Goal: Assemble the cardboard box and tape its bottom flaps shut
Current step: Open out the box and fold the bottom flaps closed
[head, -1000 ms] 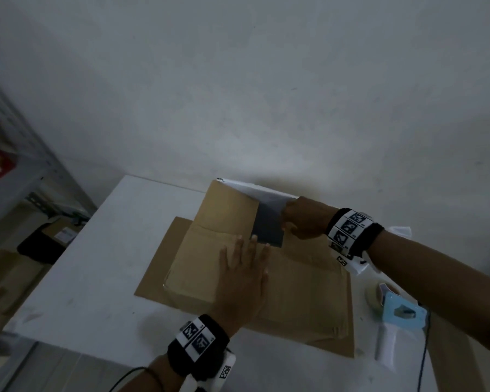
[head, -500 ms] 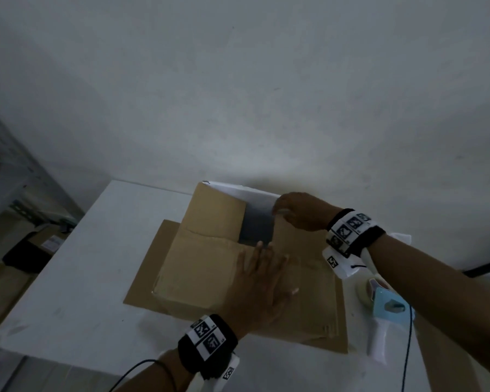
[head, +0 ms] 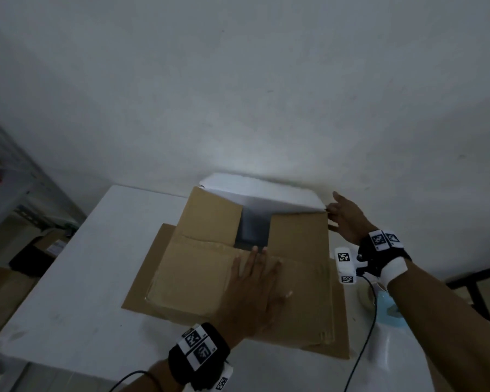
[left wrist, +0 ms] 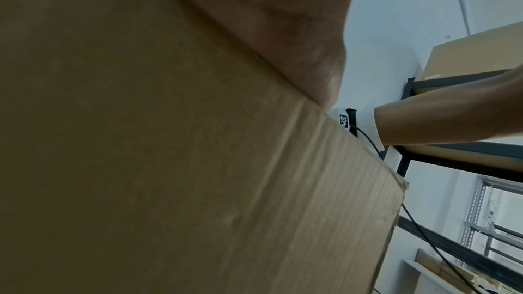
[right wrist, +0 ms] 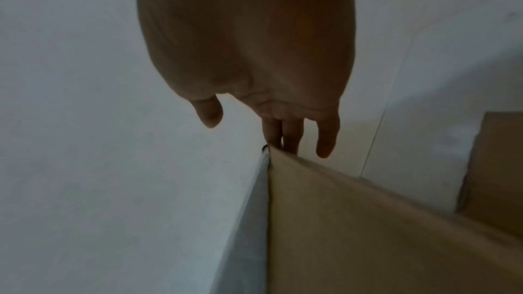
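A: Cardboard box (head: 238,278) is sitting bottom-up on the white counter (head: 77,278), its lower flaps splaying flat around it. What is changing?

B: The right hand (head: 348,222) is shifting. A second ago it was over the middle of the box, at the dark gap (head: 252,230) between the two side flaps. Now it is out at the far right corner, by the edge of the white far flap (head: 266,193).

A: Its grip?

B: Apart. In the wrist view the fingers (right wrist: 288,133) are hanging straight, tips just touching the corner where white flap and brown flap meet. Nothing held.

A: And the left hand (head: 255,292)?

B: Still pressing flat on the near flap (head: 198,275), fingers spread, tips near the gap. That grip is apart too, palm down on cardboard.

A: Meaning for the task?

B: Judging only: side flaps and near flap are down, the white flap is still standing behind the gap. The right hand is probably positioning to fold it over. No tape on yet.

A: The tape dispenser (head: 385,309)?

B: Lying on the counter below the right wrist, beside the box, untouched.
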